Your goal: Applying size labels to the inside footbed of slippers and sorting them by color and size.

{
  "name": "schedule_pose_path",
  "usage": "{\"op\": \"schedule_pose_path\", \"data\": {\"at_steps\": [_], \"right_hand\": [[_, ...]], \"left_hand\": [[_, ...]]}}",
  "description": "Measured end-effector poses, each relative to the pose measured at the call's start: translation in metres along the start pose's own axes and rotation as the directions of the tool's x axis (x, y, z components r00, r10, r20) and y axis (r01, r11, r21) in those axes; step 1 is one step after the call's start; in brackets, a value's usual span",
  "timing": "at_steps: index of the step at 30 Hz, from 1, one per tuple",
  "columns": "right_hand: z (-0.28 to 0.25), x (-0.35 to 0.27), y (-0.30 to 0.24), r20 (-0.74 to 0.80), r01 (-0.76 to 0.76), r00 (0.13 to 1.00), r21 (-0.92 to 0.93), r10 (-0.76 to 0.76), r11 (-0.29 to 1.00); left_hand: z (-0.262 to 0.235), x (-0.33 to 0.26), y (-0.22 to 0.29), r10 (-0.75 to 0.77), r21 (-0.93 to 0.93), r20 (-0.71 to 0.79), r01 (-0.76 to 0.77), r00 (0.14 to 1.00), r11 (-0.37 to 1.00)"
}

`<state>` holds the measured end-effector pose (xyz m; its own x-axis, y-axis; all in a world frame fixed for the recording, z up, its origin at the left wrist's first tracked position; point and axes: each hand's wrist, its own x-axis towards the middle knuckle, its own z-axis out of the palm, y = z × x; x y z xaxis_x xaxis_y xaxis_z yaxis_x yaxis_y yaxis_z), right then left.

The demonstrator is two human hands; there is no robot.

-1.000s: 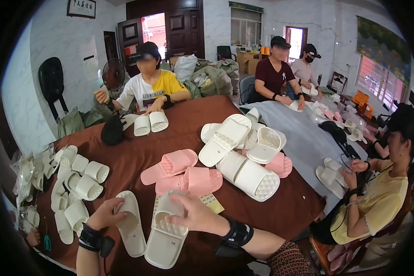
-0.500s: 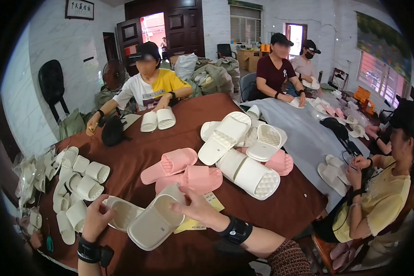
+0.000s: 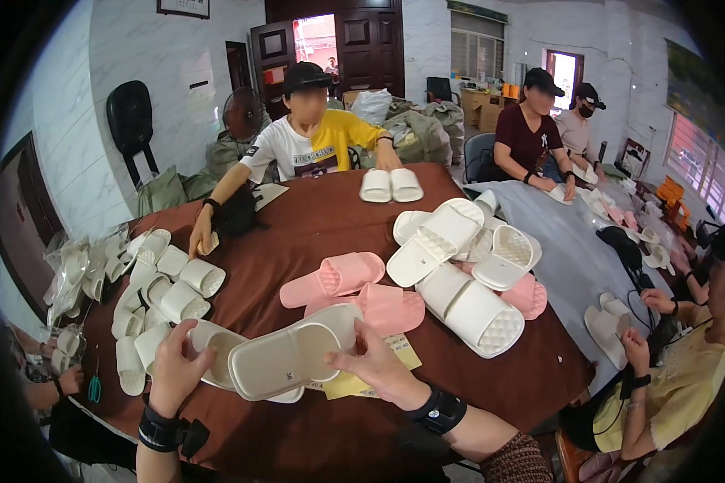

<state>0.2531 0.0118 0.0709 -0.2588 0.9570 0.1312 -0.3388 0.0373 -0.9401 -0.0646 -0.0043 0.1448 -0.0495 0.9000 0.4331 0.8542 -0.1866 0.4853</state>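
My left hand (image 3: 177, 366) grips a white slide slipper (image 3: 219, 354) by its strap side. In my right hand (image 3: 377, 362) is a second white slipper (image 3: 270, 369), tilted with its sole toward me, thumb pressed on it. This second slipper overlaps the first and hides part of it. Just beyond both hands lie two pink slippers (image 3: 338, 275), and a yellow label sheet (image 3: 403, 354) shows beside my right hand.
A pile of white slippers (image 3: 469, 310) with pink ones beneath lies right of centre. More white slippers (image 3: 184, 299) cluster at left, near bagged ones (image 3: 71, 270) and teal scissors (image 3: 95, 388). Co-workers sit around the brown-covered table (image 3: 322, 233); one reaches toward the left cluster.
My right hand has turned its slipper from upright to more sideways. The view has swung left. The co-worker opposite has moved a hand onto the left cluster and shifted a white pair along the far edge.
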Motion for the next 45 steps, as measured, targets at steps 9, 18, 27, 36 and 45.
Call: {"op": "schedule_pose_path", "data": {"at_steps": [9,18,27,36,45], "right_hand": [[-0.002,-0.002,0.011,0.046,-0.084,0.996,0.128,0.079,0.988],[-0.003,0.000,0.010,-0.049,0.018,0.999,0.043,-0.015,0.999],[0.003,-0.004,0.017,0.021,-0.033,0.999,0.113,0.031,0.993],[0.015,-0.013,0.006,0.135,-0.004,0.991,0.058,-0.004,0.998],[0.025,-0.019,0.005,0.283,0.059,0.948,0.293,-0.146,0.954]], "left_hand": [[0.001,-0.003,0.022,0.076,0.161,-0.065,-0.065,0.995,0.985],[-0.002,0.002,0.023,0.043,0.143,-0.171,-0.019,0.984,0.990],[0.022,0.001,0.039,0.183,0.246,-0.174,-0.138,0.967,0.960],[0.034,0.003,0.059,0.258,0.271,-0.157,-0.210,0.953,0.939],[0.047,0.003,0.063,0.369,0.290,-0.173,-0.311,0.913,0.905]]}}
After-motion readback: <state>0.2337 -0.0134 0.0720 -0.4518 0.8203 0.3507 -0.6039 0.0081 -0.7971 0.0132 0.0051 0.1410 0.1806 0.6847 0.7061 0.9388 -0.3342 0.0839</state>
